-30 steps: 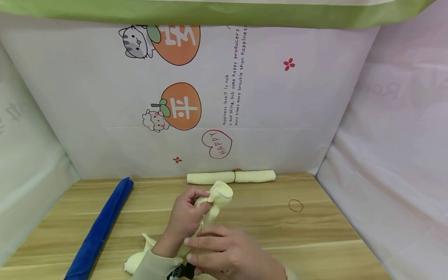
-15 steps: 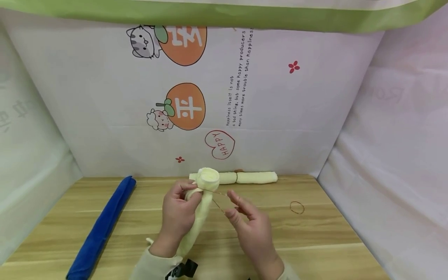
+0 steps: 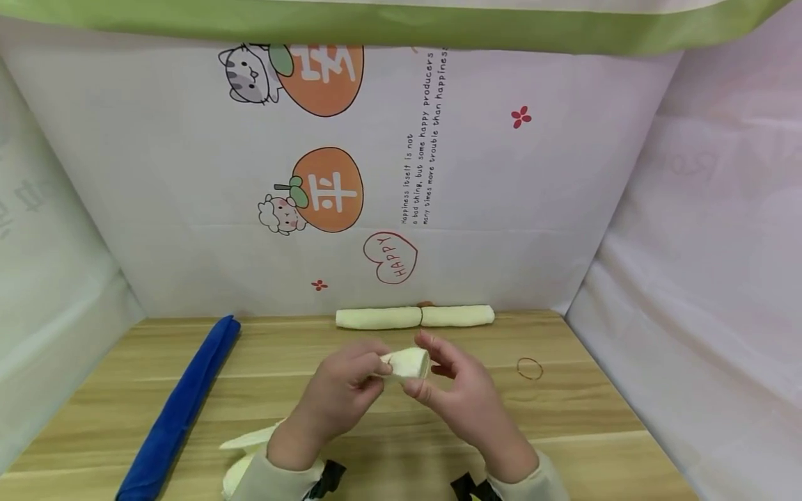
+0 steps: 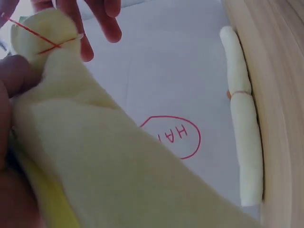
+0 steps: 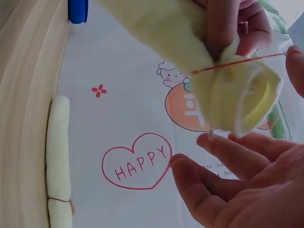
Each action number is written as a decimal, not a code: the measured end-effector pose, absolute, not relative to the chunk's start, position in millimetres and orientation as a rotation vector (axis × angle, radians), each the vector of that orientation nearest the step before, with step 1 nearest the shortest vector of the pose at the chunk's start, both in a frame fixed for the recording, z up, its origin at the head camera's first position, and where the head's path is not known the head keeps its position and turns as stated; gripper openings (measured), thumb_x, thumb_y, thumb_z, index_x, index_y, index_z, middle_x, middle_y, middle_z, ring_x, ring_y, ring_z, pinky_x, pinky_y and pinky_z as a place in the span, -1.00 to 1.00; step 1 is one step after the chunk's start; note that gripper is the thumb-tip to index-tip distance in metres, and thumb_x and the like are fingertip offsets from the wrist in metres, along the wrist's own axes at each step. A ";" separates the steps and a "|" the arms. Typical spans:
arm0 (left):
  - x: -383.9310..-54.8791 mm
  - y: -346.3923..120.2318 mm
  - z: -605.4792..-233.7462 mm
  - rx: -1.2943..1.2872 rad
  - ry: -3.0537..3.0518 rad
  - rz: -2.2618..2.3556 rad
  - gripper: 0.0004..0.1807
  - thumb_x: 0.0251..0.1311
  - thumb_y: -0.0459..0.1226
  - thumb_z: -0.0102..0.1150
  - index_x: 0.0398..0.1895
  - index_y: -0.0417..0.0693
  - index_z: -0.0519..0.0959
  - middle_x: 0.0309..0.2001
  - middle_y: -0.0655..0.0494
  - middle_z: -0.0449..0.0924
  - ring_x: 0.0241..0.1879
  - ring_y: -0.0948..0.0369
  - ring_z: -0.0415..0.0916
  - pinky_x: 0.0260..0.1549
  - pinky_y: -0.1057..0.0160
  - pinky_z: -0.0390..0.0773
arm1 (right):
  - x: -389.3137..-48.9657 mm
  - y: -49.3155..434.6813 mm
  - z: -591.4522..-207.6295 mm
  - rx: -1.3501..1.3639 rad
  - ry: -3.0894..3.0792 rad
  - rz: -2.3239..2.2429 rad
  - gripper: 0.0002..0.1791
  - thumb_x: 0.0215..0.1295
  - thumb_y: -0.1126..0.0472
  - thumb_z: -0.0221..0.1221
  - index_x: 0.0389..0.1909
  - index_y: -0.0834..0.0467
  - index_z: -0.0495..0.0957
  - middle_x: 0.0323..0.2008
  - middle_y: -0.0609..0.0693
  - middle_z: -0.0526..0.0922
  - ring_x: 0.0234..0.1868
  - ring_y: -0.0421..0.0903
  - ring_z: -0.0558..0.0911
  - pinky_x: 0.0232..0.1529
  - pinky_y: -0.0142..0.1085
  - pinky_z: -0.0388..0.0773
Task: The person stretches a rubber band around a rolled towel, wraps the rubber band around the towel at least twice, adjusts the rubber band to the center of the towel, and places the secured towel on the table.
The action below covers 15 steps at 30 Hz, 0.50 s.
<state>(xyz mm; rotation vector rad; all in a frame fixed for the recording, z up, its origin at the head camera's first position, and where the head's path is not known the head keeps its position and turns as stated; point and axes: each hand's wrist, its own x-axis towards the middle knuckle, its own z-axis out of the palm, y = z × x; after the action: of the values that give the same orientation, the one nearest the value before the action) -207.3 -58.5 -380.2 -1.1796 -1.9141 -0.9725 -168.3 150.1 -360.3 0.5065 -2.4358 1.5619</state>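
Observation:
My left hand (image 3: 341,386) pinches a pale yellow rolled towel (image 3: 407,364) close to one end. That end's hollow opening faces right, towards my right hand (image 3: 466,390). A red rubber band (image 5: 247,61) crosses the towel in the right wrist view and runs taut to the right thumb. Spread wide, the right thumb and fingers stand on either side of the towel's end, with the band stretched from them. In the left wrist view the band's strands cross over the towel (image 4: 114,152). More of the pale towel hangs below the left forearm in the head view.
Against the back wall lies another pale yellow roll (image 3: 382,319), banded at its middle. A long blue roll (image 3: 178,410) lies on the left of the wooden table (image 3: 564,410). One loose rubber band (image 3: 529,369) is on the right. White printed cloth walls enclose the table.
The right hand first came up and stretched the band away from the towel, then closed in around its end. The towel's opening turned from facing up to facing right.

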 end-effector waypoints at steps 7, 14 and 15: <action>-206.6 -51.9 -380.6 -1.341 -1.901 -0.660 -0.68 -0.13 -0.57 0.30 -0.41 0.05 0.57 -0.26 0.26 0.61 -0.28 0.24 0.55 -0.21 0.30 0.54 | -170.6 146.5 -364.5 0.558 -2.686 1.252 -0.21 0.13 -0.26 0.37 0.20 0.25 0.54 0.01 0.00 0.65 -0.20 -0.17 0.59 -0.23 -0.25 0.55; -203.8 -51.3 -379.3 -1.344 -1.932 -0.679 -0.59 -0.20 -0.60 0.22 -0.32 0.05 0.57 -0.31 0.30 0.59 -0.33 0.29 0.53 -0.26 0.27 0.54 | -170.9 146.5 -366.4 0.592 -2.719 1.222 -0.40 0.19 -0.23 0.34 0.04 0.14 0.60 -0.32 -0.19 0.60 -0.44 -0.23 0.53 -0.45 -0.31 0.52; -203.6 -51.0 -379.4 -1.342 -1.947 -0.690 -0.58 -0.21 -0.60 0.22 -0.29 0.04 0.57 -0.32 0.30 0.59 -0.34 0.30 0.53 -0.26 0.26 0.54 | -170.7 146.5 -366.4 0.592 -2.724 1.221 -0.42 0.20 -0.23 0.33 0.03 0.14 0.61 -0.34 -0.20 0.59 -0.45 -0.23 0.52 -0.47 -0.30 0.51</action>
<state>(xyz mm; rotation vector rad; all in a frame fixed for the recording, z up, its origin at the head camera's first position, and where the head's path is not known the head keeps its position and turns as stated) -203.6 -51.0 -379.4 -1.3419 -1.9473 -0.6896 -170.7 146.5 -366.4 0.5920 -2.7239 1.2213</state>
